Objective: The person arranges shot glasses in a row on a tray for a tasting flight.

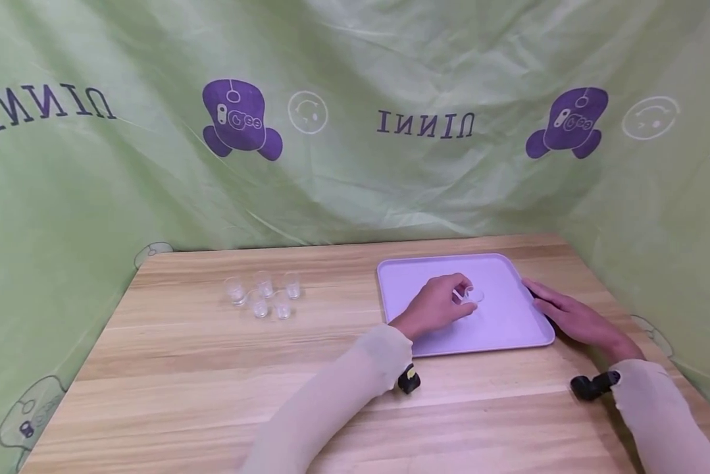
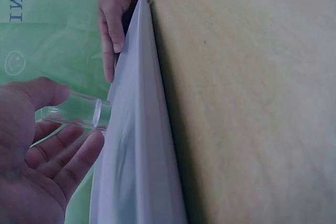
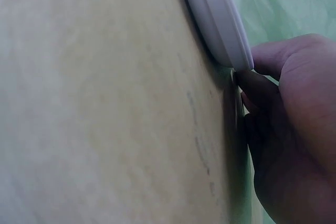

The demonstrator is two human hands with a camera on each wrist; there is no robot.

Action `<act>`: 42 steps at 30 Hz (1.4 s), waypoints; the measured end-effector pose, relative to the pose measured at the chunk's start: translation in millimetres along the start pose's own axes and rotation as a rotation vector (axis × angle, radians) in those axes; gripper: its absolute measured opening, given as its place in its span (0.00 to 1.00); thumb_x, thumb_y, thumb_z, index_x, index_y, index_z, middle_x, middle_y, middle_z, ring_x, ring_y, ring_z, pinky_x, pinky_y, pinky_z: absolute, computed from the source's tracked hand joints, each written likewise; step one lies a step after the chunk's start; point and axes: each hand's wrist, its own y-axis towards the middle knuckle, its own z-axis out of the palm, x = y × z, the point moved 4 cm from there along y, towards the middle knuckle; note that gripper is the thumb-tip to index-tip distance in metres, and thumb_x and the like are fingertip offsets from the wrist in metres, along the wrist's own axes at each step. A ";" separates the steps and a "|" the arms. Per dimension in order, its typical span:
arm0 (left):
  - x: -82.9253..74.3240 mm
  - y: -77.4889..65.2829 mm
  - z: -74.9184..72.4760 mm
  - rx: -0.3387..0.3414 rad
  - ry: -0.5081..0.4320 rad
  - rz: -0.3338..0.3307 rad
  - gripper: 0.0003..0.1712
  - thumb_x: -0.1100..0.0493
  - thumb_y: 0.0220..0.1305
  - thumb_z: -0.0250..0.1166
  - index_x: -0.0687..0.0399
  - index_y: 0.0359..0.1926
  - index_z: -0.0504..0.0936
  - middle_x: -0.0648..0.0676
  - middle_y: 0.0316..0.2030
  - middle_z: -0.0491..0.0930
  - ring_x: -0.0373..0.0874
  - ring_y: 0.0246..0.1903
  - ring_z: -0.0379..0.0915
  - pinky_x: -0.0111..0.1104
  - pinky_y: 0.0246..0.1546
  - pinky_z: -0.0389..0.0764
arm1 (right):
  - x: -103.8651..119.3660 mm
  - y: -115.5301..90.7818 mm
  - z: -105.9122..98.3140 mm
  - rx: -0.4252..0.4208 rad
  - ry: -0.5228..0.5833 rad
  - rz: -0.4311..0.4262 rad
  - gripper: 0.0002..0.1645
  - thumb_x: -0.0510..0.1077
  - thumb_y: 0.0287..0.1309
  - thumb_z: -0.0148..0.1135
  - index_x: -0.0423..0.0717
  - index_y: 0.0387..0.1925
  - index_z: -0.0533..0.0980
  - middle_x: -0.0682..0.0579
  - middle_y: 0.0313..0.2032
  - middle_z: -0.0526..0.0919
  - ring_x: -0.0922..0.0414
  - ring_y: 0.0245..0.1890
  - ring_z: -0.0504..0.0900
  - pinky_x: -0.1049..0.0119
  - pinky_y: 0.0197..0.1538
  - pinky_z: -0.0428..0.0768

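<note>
A small clear shot glass point(image 2: 73, 111) sits between the thumb and fingers of my left hand point(image 1: 440, 304), which holds it over the middle of the purple tray point(image 1: 449, 266). The left wrist view shows the glass close to the tray surface; I cannot tell whether it touches. At the tray's right side, my right hand point(image 1: 570, 319) grips the rim. In the right wrist view its thumb point(image 3: 275, 56) lies against the tray's edge point(image 3: 226, 30), with the other fingers below, partly in shadow.
Several more clear shot glasses stand in a loose group on the left of the wooden table point(image 1: 201, 382), one of them a front glass point(image 1: 283, 307). A green printed curtain point(image 1: 343, 178) encloses the table's back and sides.
</note>
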 end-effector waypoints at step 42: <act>10.3 48.0 30.9 -0.019 0.089 -0.088 0.24 0.53 0.67 0.72 0.51 0.61 0.77 0.46 0.39 0.82 0.32 0.36 0.74 0.20 0.39 0.71 | -3.9 3.8 0.7 0.029 0.021 0.075 0.39 0.59 0.81 0.44 0.50 0.82 0.47 0.31 0.78 0.45 0.27 0.75 0.43 0.25 0.68 0.48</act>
